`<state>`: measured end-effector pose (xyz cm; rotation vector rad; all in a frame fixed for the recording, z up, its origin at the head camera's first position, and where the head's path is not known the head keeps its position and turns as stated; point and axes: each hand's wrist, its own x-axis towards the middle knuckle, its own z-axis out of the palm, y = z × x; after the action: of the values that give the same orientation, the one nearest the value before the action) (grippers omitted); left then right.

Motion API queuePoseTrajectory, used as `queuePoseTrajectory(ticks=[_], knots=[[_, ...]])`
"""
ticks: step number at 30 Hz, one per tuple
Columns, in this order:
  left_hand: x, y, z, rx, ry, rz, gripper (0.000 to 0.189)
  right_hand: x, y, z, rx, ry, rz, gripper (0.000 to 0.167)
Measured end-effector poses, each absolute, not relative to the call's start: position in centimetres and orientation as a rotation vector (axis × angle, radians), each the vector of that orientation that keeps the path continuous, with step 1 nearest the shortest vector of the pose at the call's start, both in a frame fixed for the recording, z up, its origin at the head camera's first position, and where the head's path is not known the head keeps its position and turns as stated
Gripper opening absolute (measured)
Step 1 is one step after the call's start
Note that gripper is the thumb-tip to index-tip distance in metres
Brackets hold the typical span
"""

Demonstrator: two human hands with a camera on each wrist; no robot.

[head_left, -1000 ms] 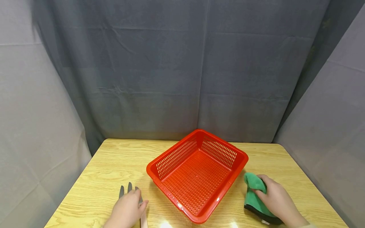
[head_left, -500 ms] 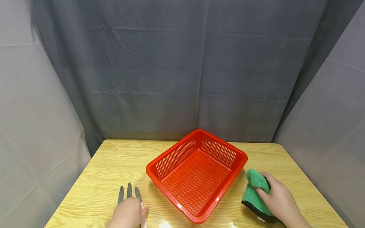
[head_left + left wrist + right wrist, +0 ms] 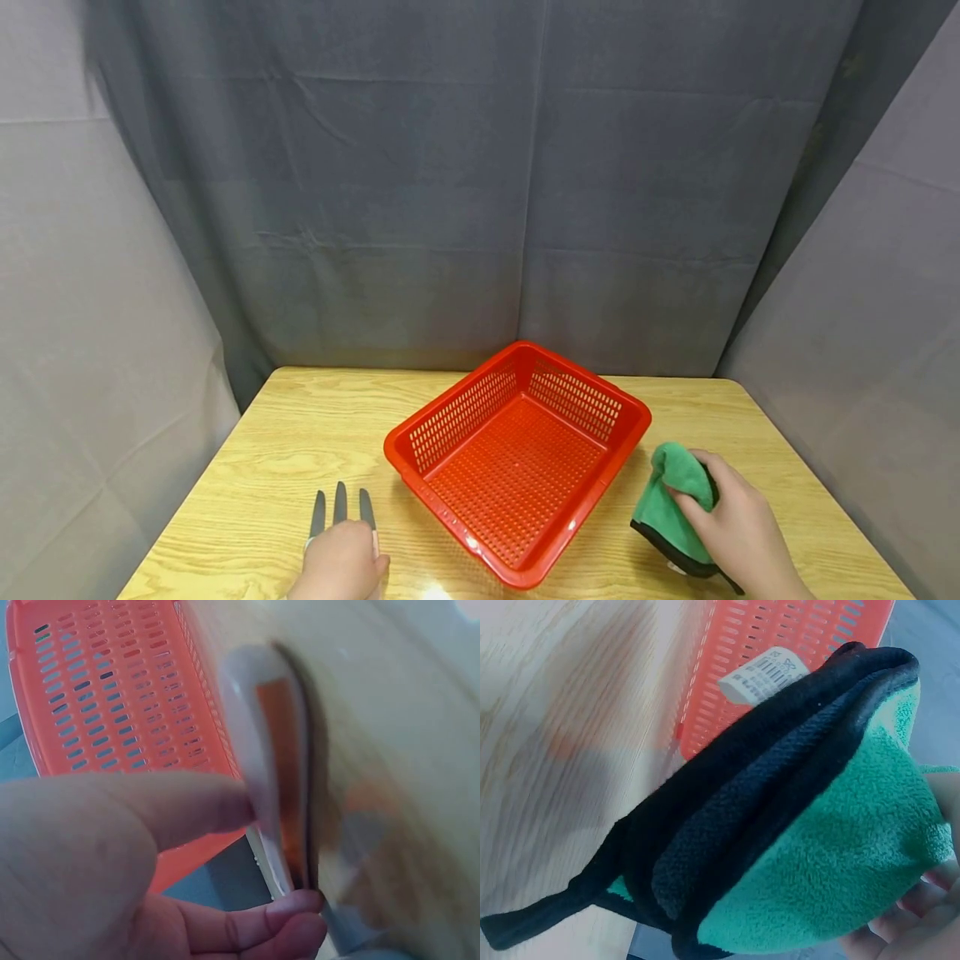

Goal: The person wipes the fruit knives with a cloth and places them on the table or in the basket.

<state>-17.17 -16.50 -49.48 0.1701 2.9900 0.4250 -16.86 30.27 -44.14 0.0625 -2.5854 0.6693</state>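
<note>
My left hand (image 3: 341, 562) is low at the left of the head view, over three table knives. Its thumb and fingers pinch the rightmost knife (image 3: 367, 507), whose pale handle (image 3: 259, 742) shows in the left wrist view. Just left of it lie a middle knife (image 3: 340, 502) and a left knife (image 3: 318, 512), blades pointing away from me, handles mostly covered by the hand. At the right, my right hand (image 3: 738, 525) grips a folded green cloth (image 3: 671, 500) with black edging. The right wrist view shows the cloth's black loop (image 3: 536, 919) and white label (image 3: 763, 675).
A red plastic basket (image 3: 450, 515) with slotted walls stands turned at an angle between the hands, nothing inside it. The wooden table (image 3: 255, 475) has grey curtains (image 3: 397, 208) behind it and pale cloth at both sides.
The rightmost knife has swung slightly, its blade now nearly in line with the other two. My right hand has shifted a little, carrying the cloth slightly up and its lower edge leftward.
</note>
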Motion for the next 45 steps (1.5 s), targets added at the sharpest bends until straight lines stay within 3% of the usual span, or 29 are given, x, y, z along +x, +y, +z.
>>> queuePoseTrajectory(ticks=[15,24,45], knots=[[-17.3,-16.6,-49.8,0.081,2.99,0.414,0.044,-16.5,30.4,-44.0,0.068,-2.597,0.668,0.052],[-17.2,-16.6,-48.6,-0.016,2.968,0.541,0.026,-16.5,30.2,-43.7,0.071,-2.573,0.682,0.053],[-17.3,-20.1,-45.7,-0.152,3.076,0.684,0.028,-16.3,29.7,-43.0,0.0,-2.57,0.707,0.05]])
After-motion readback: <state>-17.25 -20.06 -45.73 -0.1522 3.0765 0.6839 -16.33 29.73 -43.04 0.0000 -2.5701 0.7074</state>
